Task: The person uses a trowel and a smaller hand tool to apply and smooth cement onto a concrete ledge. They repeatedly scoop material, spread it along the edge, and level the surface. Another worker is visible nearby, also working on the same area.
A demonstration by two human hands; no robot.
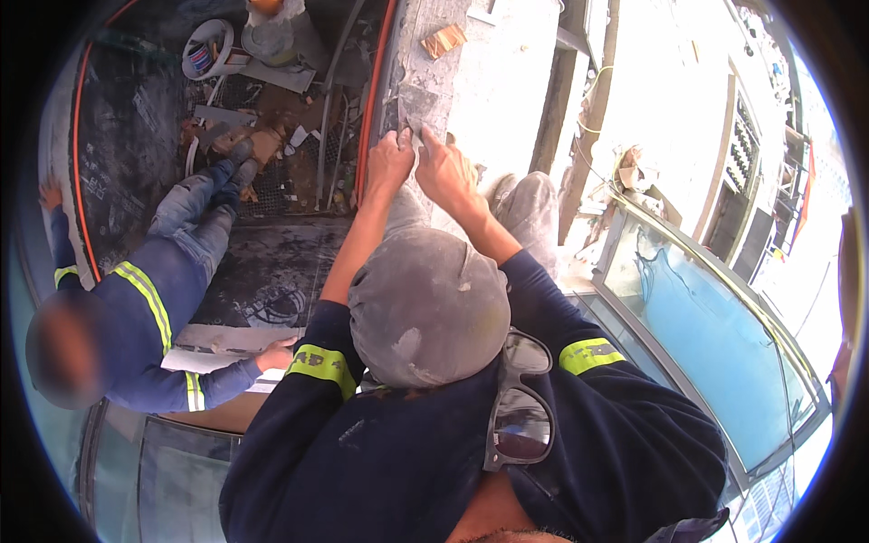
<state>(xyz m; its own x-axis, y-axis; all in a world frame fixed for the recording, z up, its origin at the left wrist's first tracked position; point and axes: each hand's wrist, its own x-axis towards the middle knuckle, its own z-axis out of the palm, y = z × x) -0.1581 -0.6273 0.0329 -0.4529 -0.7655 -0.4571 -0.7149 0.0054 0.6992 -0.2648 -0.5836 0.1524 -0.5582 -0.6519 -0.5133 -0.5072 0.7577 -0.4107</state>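
Both my hands meet over a dusty grey ledge (425, 68), their fingertips almost touching. My left hand (391, 161) is closed, with thumb and forefinger pinched together. Close beside it, my right hand (447, 176) is curled, its thumb and forefinger also brought together. Whatever lies between the fingertips is too small and too close in colour to the ledge to make out. An orange cable or tube (373, 100) runs along the ledge's left edge, near my left hand. My raised, dust-covered knee (430, 312) is below my forearms.
At left, a co-worker in a dark blue top (149, 299) reaches an arm toward my left side. Beyond lie a white bucket (208, 47) and debris (262, 145) on mesh. A wood scrap (444, 41) rests on the ledge. Blue-tinted glass panel (715, 317) stands right. Sunglasses (522, 398) hang from my collar.
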